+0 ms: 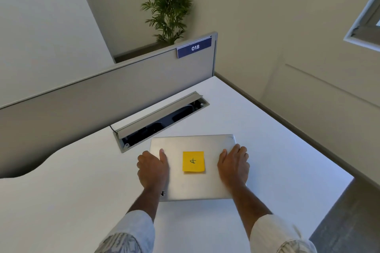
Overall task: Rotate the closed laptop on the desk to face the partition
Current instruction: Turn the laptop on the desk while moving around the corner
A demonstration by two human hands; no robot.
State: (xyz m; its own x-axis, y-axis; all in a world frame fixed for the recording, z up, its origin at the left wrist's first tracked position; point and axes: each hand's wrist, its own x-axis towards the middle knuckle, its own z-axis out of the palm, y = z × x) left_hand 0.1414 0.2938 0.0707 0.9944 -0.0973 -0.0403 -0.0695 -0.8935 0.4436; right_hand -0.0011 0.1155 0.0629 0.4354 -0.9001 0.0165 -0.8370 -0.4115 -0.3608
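Observation:
A closed silver laptop (193, 185) lies flat on the white desk (72, 201), with a yellow sticky note (193, 161) stuck on the middle of its lid. My left hand (152, 168) grips the laptop's left edge, thumb on the lid. My right hand (233, 167) grips the right edge the same way. The grey partition (102, 96) runs along the desk's far side, carrying a blue "018" sign (194, 47). The laptop's far edge sits at an angle to the partition.
An open cable tray (160, 118) with a raised grey flap is set into the desk between the laptop and the partition. The desk's right edge drops to grey floor (349, 211). A potted plant (168, 6) stands behind the partition.

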